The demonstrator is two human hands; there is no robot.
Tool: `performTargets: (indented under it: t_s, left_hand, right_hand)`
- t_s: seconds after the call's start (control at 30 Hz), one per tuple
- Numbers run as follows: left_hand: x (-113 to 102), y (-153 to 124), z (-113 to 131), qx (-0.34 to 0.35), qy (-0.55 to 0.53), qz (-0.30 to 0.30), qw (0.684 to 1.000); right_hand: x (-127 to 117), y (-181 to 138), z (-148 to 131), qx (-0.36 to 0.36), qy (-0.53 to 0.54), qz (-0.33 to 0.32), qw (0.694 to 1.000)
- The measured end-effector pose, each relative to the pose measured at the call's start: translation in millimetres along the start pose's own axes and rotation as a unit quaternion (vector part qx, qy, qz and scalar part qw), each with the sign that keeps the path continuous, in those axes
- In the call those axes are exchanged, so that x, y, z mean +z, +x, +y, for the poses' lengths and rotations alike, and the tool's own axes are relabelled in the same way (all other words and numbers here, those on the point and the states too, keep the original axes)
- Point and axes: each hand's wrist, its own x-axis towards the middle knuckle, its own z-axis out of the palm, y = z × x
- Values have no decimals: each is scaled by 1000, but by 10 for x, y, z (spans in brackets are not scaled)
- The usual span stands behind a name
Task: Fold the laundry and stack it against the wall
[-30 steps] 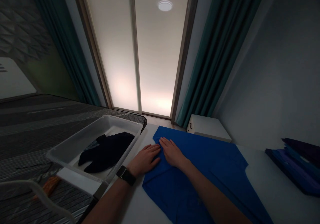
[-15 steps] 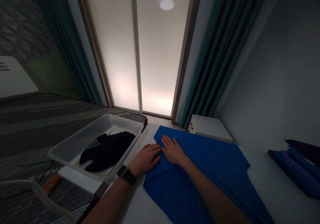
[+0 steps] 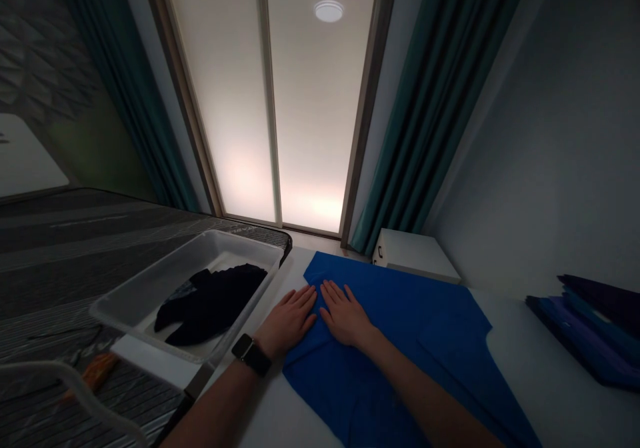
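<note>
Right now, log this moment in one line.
left hand: at edge of blue garment | right hand: flat on garment | garment: spread on white table | bin: dark clothing inside

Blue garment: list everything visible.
The blue garment is plain, of thin, soft-looking fabric. It lies spread on the white table, mostly flat, with creases on its near left and right parts. Its right edge has a notch; its near end runs out of frame. The left hand overlaps its left edge; the right hand lies flat on it, just beside.
</note>
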Motion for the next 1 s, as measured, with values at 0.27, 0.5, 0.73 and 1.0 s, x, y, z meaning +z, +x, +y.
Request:
performTargets:
  t_s: [0.27, 0.5, 0.73, 1.0]
  left_hand:
    - [-12, -30, 22, -9, 12, -3, 1000]
    - [-92, 127, 327, 7, -3, 16, 1000]
    - [11, -113, 249, 13, -22, -64, 998]
    - [10, -140, 189, 37, 2, -42, 998]
  right_hand:
    - [-82, -228, 210, 22, 5, -16, 1000]
    - [23, -247, 255, 7, -13, 23, 1000]
    - [-13, -259, 253, 11, 0, 10, 1000]
    - [-102, -427, 206, 18, 32, -12, 999]
